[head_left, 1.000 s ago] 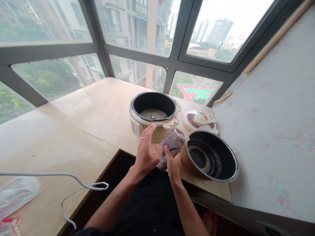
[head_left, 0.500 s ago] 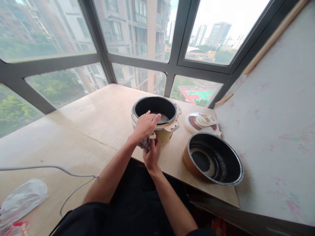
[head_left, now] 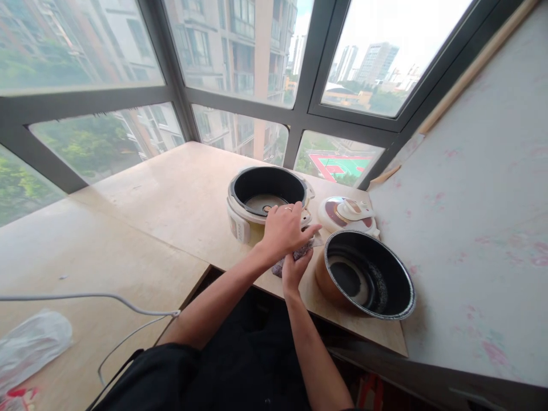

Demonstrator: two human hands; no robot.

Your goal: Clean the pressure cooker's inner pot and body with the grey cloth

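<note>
An electric pressure cooker body (head_left: 232, 206) with a black interior stands on the wooden counter, uncovered. Over its near right rim stretches my left hand (head_left: 282, 230), fingers extended and thumb apart; whether it touches the rim I cannot tell. Just below it, my right hand (head_left: 295, 272) is closed on a dark, speckled cloth (head_left: 278, 268), partly hidden by both hands. To the right, a black-lined inner pot (head_left: 322, 275) with a brown outside rests tilted towards me. Behind it lies the white and brown cooker lid (head_left: 346, 214).
The wooden counter (head_left: 149, 217) ends at a cut-out edge in front of me. A white cable (head_left: 107, 295) and a clear plastic bag (head_left: 36, 345) lie at left. Windows rise behind, and a flower-patterned wall (head_left: 466, 228) stands at right.
Both hands have moved right along the cooker's near side with the cloth. The cooker's control panel and its inside bottom now show more. The view has shifted slightly.
</note>
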